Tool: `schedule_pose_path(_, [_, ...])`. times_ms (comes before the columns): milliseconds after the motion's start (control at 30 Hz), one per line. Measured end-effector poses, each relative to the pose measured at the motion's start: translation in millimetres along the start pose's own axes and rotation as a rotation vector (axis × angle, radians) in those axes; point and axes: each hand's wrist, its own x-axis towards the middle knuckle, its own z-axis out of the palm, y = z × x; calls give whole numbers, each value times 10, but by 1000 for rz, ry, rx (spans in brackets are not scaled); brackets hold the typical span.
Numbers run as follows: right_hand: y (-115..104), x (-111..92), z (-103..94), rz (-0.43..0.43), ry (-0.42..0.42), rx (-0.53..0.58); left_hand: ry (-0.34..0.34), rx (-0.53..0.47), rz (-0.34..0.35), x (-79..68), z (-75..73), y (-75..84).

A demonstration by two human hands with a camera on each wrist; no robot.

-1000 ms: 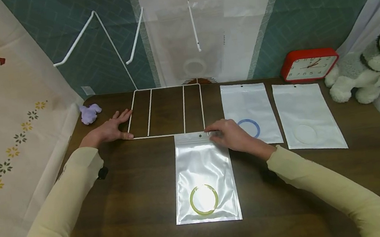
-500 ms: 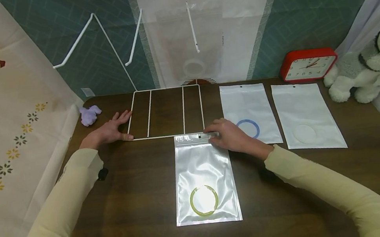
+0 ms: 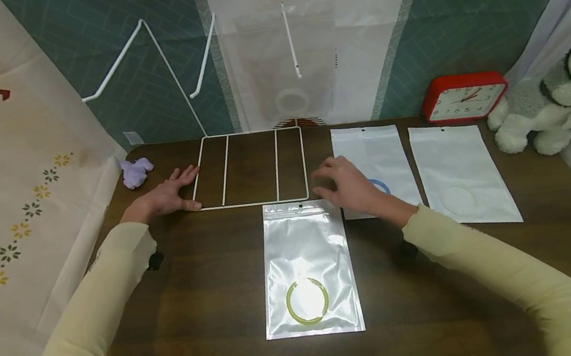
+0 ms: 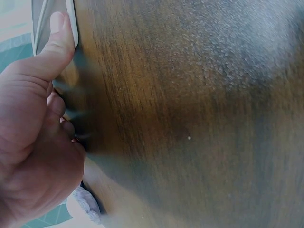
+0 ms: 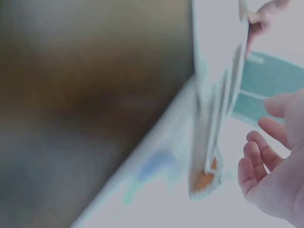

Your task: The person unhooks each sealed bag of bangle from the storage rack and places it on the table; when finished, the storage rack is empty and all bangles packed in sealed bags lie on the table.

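Observation:
A white wire rack (image 3: 251, 205) lies with its barred base on the table, its arms rising behind. My left hand (image 3: 167, 194) rests at the rack's left end, fingers spread; in the left wrist view, the thumb of that left hand (image 4: 35, 114) lies over the frame's corner. Just below the front bar lies a silver zip pouch (image 3: 301, 241) with a yellow-green ring (image 3: 288, 303) on it. My right hand (image 3: 347, 185) hovers beside the rack's front right corner, fingers loosely bent, holding nothing. It partly hides a pouch (image 3: 367, 147) with a blue ring (image 3: 379, 184).
Farther right lies another whitish pouch (image 3: 467, 173) with a pale ring. A red clock (image 3: 465, 98) and a plush dog (image 3: 548, 98) stand at the back right. A small purple plush (image 3: 135, 172) sits beyond my left hand. Cloth hangs at the back and left.
My right hand has let go of the silver pouch's top right corner and moved slightly up and right. The pouch stays flat below the rack. My left hand has not moved.

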Motion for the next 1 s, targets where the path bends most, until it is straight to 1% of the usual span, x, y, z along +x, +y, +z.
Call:
schedule_pose_path(133, [55,170,-316,48,90,21,2,-2,-8,-3,-1,4])
schedule_pose_path(267, [82,364,-702,148,180,74,2,1,-5,-16,11,7])
schedule_pose_path(367, [93,521,-978,234,243,131,8,0,17,-40,10,13])
schedule_pose_path(467, [90,670,-1217,290,292,180,11,-7,36,-64,7,15])
schedule_pose_path(633, [34,911,-1530,329,325,243,0,-4,35,-83,-5,-4])
schedule_pose_path(767, [-8,1112,-1736,347,332,290,5,-8,26,-80,-67,31])
schedule_pose_path(900, [-61,1271,-1874,357,332,325,6,-4,13,-76,-155,91])
schedule_pose_path(1000, [-90,1330,-1929,371,321,349,-3,8,6,-83,-202,127])
